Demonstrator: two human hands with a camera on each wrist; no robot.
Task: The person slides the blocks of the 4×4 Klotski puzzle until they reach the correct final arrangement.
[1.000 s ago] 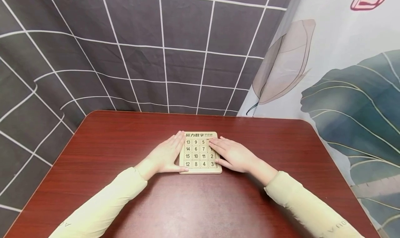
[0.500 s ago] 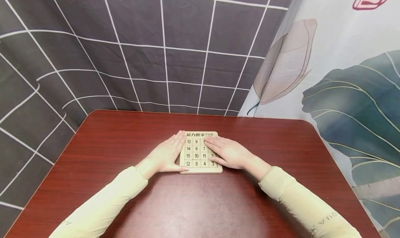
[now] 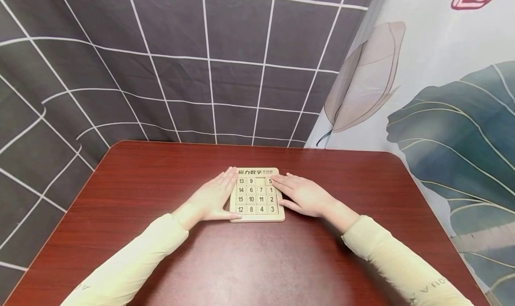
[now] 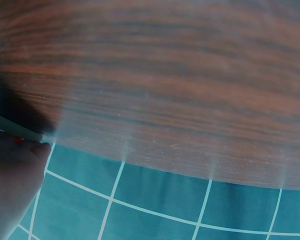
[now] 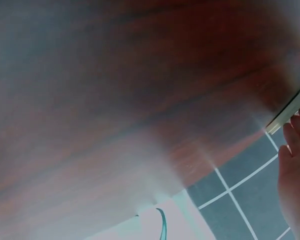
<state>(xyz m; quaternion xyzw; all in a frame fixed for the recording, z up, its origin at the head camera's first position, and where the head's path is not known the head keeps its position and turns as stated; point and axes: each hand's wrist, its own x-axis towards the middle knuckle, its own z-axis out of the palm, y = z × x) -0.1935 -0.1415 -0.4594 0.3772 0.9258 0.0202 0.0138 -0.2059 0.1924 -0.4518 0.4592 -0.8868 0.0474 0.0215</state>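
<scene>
A pale wooden number sliding puzzle (image 3: 259, 219) lies flat on the table, with dark lettering along its top border. In its top row I see 13, 9, a gap (image 3: 260, 181) and the 5 tile (image 3: 270, 181). My left hand (image 3: 214, 199) rests along the puzzle's left edge, fingers straight and thumb laid on the lower left corner. From the right, my right hand (image 3: 307, 195) reaches in with extended fingers, its fingertips at the 5 tile and the thumb near the right edge. Only the puzzle's side (image 5: 290, 111) shows in the right wrist view.
The dark red wooden table (image 3: 257, 261) has rounded far corners. Behind it hangs a grey curtain (image 3: 237, 87) with white grid lines, and to the right a pale curtain (image 3: 362, 140) printed with large leaves.
The 5 tile has slid right into the top right spot, leaving the gap in the third column. My right hand moved left over the tiles, then back right; the left stayed put.
</scene>
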